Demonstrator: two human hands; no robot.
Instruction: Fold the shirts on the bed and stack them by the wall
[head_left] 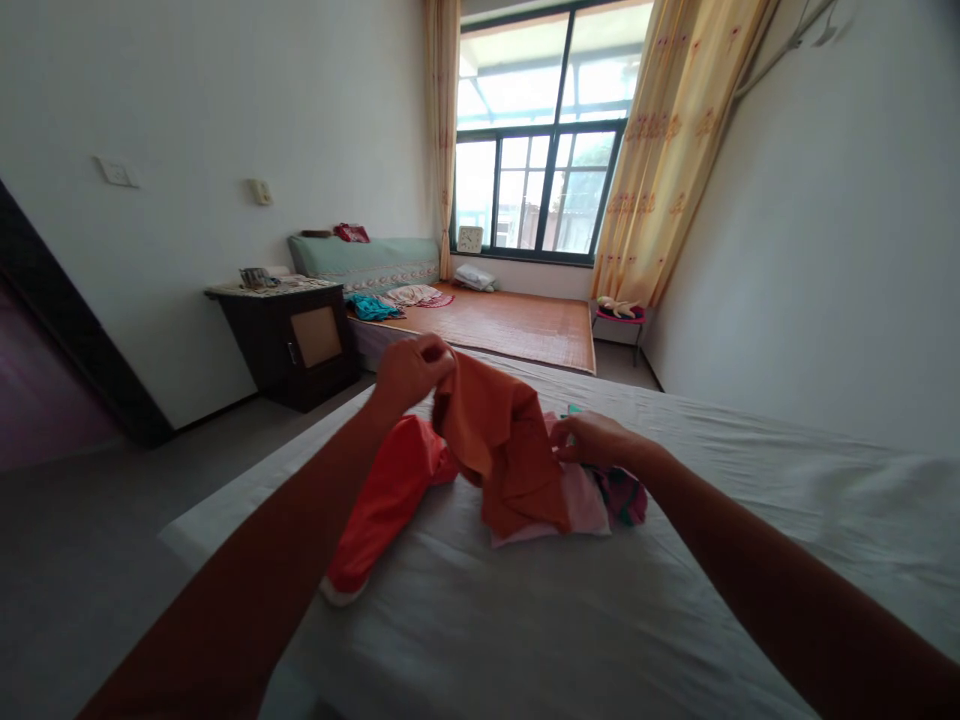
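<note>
Above: both hands grasp an orange garment (501,440) on a white bed (525,620).
Left hand (409,372) pinches its top edge, right hand (596,440) its side; soft, light cloth, probably best taken by edges.

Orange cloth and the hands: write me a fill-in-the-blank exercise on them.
1. The left hand lifts the orange cloth by a ____ grip.
2. The right hand touches the cloth's ____ edge.
3. The clothes lie on a ____ sheet.
4. Under the orange cloth lies a ____ garment.

Missing words: pinch; right; white; pink
</note>
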